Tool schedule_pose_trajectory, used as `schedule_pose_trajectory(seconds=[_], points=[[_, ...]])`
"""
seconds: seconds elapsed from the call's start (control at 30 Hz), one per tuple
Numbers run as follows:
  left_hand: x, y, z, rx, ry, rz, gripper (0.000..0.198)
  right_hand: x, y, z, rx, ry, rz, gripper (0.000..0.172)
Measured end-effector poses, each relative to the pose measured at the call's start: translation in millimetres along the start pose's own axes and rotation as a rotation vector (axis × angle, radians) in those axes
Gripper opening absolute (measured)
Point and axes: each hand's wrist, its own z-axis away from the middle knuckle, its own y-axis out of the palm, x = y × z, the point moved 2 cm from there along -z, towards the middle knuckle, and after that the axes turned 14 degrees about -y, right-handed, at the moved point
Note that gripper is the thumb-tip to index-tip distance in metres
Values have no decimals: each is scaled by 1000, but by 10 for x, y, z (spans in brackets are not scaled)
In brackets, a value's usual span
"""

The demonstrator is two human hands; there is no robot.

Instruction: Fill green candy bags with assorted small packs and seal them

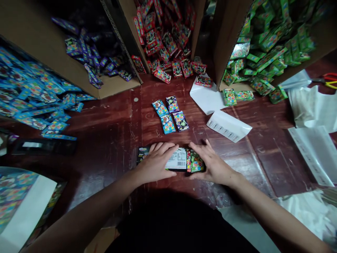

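Note:
A long flat black-and-white box (178, 159) with a barcode lies on the table in front of me. My left hand (157, 160) lies over its left part, thumb at the near edge and fingers over the far side. At its right end are small green candy-type boxes (197, 162), with a narrow red strip (188, 161) of another small box showing beside them. My right hand (210, 162) grips the green boxes from the right, thumb near and fingers far. Just beyond my hands, two small blue boxes (167, 123) and two purple boxes (180, 121) lie flat.
Open cartons at the back spill purple boxes (89, 56), red boxes (168, 44) and green boxes (271, 45). Blue boxes (42, 91) heap at left. A white sticker sheet (228, 125), clear bags (312, 154) and coloured-handled scissors (326, 80) lie rightward. A black tray-like object (43, 146) is at left.

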Motion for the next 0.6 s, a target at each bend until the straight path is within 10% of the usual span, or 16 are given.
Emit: schedule_pose_trajectory(seconds=[0.23, 0.6], points=[[-64, 48, -28, -23, -22, 16, 93, -237, -187, 150, 1, 4, -44, 71], [-298, 139, 39, -244, -185, 43, 86, -263, -120, -50, -76, -86, -21, 74]])
